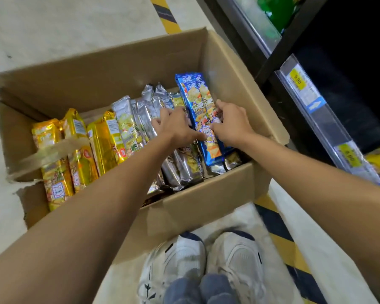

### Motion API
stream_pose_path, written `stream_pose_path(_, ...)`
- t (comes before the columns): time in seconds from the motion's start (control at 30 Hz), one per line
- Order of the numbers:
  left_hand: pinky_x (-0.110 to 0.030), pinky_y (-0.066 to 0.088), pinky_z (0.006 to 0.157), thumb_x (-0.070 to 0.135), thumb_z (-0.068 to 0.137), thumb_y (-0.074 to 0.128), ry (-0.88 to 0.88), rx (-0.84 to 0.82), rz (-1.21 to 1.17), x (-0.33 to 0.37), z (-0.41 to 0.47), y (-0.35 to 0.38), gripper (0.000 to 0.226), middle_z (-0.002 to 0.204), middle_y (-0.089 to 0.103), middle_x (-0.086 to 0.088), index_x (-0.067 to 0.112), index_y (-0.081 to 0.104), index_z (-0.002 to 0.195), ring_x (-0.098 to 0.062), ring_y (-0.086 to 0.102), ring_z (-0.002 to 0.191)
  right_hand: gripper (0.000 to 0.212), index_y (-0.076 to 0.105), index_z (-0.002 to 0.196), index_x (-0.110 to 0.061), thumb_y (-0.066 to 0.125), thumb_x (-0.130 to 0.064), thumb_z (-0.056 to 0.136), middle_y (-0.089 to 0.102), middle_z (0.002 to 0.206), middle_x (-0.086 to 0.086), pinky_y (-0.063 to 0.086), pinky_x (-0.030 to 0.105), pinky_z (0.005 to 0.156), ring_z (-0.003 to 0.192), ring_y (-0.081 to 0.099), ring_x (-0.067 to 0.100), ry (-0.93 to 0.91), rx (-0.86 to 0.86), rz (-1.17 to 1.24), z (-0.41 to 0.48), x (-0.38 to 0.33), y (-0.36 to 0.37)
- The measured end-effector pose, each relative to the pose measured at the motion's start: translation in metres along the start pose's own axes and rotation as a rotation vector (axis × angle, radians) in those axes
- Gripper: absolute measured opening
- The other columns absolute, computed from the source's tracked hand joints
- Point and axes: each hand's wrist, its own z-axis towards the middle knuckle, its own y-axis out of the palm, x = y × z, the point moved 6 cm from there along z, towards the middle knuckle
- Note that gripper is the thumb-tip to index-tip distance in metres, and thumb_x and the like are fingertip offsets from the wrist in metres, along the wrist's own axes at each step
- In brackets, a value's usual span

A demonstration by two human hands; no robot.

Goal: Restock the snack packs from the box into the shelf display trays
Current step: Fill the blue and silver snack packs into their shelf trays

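Floor [53, 29]: pale and smooth, with a yellow-and-black stripe [165, 16] beyond the hands.
Shelf [316, 119]: dark frame to the right of the right hand, clear plastic rail along its edge. Interior too dark to read. Two yellow price tags [296, 81] on the rail, print blurred.
Box [110, 69]: brown corrugated card, flaps open, under both hands. One torn tape strip [53, 152] crosses its edge left of the left hand.
Gold packs [81, 150]: long, glossy foil, on end, left of the left hand. At least four; arm cuts off the rest.
Silver packs [145, 106]: crinkled foil, under the left hand. Count unclear.
Blue packs [198, 99]: two, long and flat, raised above the others in the box's right end, between the hands.
Shoes [176, 260]: two, white, below the hands.
Left hand [176, 126]: fingers spread over the silver packs, thumb against the blue packs. Fingertips are hidden, so I cannot tell whether it grips.
Right hand [233, 123]: fingers and thumb pinch the blue packs.
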Motion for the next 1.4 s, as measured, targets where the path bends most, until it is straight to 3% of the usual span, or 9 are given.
stream_pose_path(0.2, -0.035, 0.027, 0.106, 0.044, 0.061, 0.083, 0.058, -0.073, 0.009, -0.008, -0.002, -0.006, 0.057, 0.092, 0.052, 0.009, 0.029, 0.047, 0.103, -0.019, 0.031, 0.124, 0.048, 0.044, 0.127, -0.001, 0.062, -0.018, 0.086, 0.047, 0.130, 0.018, 0.039, 0.034, 0.097, 0.121, 0.046, 0.033, 0.020, -0.087, -0.020, 0.002, -0.001, 0.011)
stream_pose_path(0.33, -0.020, 0.012, 0.075, 0.043, 0.067, 0.080, 0.094, -0.111, 0.015, -0.007, -0.006, -0.006, 0.071, 0.114, 0.052, 0.003, 0.016, 0.049, 0.124, -0.015, 0.028, 0.122, 0.032, 0.059, 0.102, -0.004, 0.063, -0.032, 0.085, 0.062, 0.102, 0.011, 0.047, 0.031, 0.079, 0.099, 0.059, 0.030, 0.095, -0.184, 0.035, 0.004, 0.011, 0.017)
stream_pose_path(0.47, -0.035, 0.027, 0.102, 0.050, 0.070, 0.075, 0.093, -0.083, -0.035, -0.014, 0.001, -0.005, 0.056, 0.103, 0.060, 0.001, 0.016, 0.055, 0.109, -0.016, 0.033, 0.119, 0.046, 0.046, 0.124, -0.005, 0.054, -0.037, 0.092, 0.053, 0.129, 0.018, 0.040, 0.038, 0.091, 0.119, 0.050, 0.035, 0.049, -0.212, -0.106, -0.002, 0.013, 0.019)
stream_pose_path(0.57, -0.041, 0.028, 0.103, 0.050, 0.073, 0.072, 0.088, -0.051, -0.051, -0.015, 0.000, -0.007, 0.054, 0.090, 0.057, 0.007, 0.017, 0.054, 0.111, -0.015, 0.034, 0.121, 0.039, 0.045, 0.114, -0.013, 0.062, -0.037, 0.087, 0.057, 0.122, 0.016, 0.044, 0.033, 0.080, 0.110, 0.055, 0.033, 0.057, -0.200, -0.005, -0.003, 0.016, 0.019)
stream_pose_path(0.7, -0.035, 0.023, 0.090, 0.046, 0.076, 0.072, 0.103, -0.039, -0.036, -0.007, -0.013, -0.014, 0.050, 0.085, 0.062, 0.011, 0.021, 0.051, 0.114, -0.013, 0.040, 0.114, 0.048, 0.044, 0.107, -0.019, 0.077, -0.027, 0.074, 0.058, 0.111, 0.011, 0.051, 0.037, 0.083, 0.101, 0.060, 0.027, 0.140, -0.149, 0.246, -0.006, 0.020, 0.016)
stream_pose_path(0.87, -0.037, 0.049, 0.068, 0.011, 0.074, 0.078, -0.005, -0.107, -0.429, 0.007, -0.035, -0.039, 0.058, 0.078, 0.062, -0.004, 0.011, 0.041, 0.119, -0.022, 0.059, 0.074, 0.046, 0.063, 0.107, -0.005, 0.078, -0.031, 0.071, 0.068, 0.101, 0.010, 0.052, 0.047, 0.091, 0.096, 0.064, 0.025, 0.207, -0.072, 0.428, -0.016, 0.009, -0.001)
stream_pose_path(1.1, -0.030, 0.053, 0.058, -0.002, 0.077, 0.072, 0.054, -0.045, -0.556, 0.056, -0.100, -0.129, 0.053, 0.099, 0.062, -0.014, 0.017, 0.044, 0.117, -0.023, 0.063, 0.082, 0.035, 0.059, 0.106, -0.009, 0.073, -0.027, 0.080, 0.069, 0.100, 0.013, 0.051, 0.042, 0.090, 0.094, 0.066, 0.028, 0.108, 0.028, 0.589, -0.069, -0.053, -0.092)
stream_pose_path(1.27, -0.044, 0.057, 0.063, -0.008, 0.077, 0.069, 0.165, 0.004, -0.597, 0.110, -0.163, -0.207, 0.053, 0.093, 0.066, -0.015, 0.011, 0.045, 0.121, -0.025, 0.067, 0.077, 0.020, 0.057, 0.088, -0.013, 0.074, -0.018, 0.080, 0.041, 0.060, -0.005, 0.037, 0.024, 0.061, 0.057, 0.044, 0.012, -0.016, 0.095, 0.539, -0.127, -0.113, -0.174)
stream_pose_path(1.4, -0.021, 0.050, 0.041, -0.013, 0.079, 0.065, 0.274, 0.057, -0.601, 0.155, -0.228, -0.253, 0.051, 0.092, 0.056, -0.009, 0.018, 0.046, 0.114, -0.011, 0.062, 0.066, 0.028, 0.044, 0.073, -0.019, 0.069, -0.012, 0.084, 0.040, 0.061, -0.011, 0.034, 0.008, 0.043, 0.052, 0.037, 0.001, -0.132, 0.158, 0.485, -0.193, -0.152, -0.238)
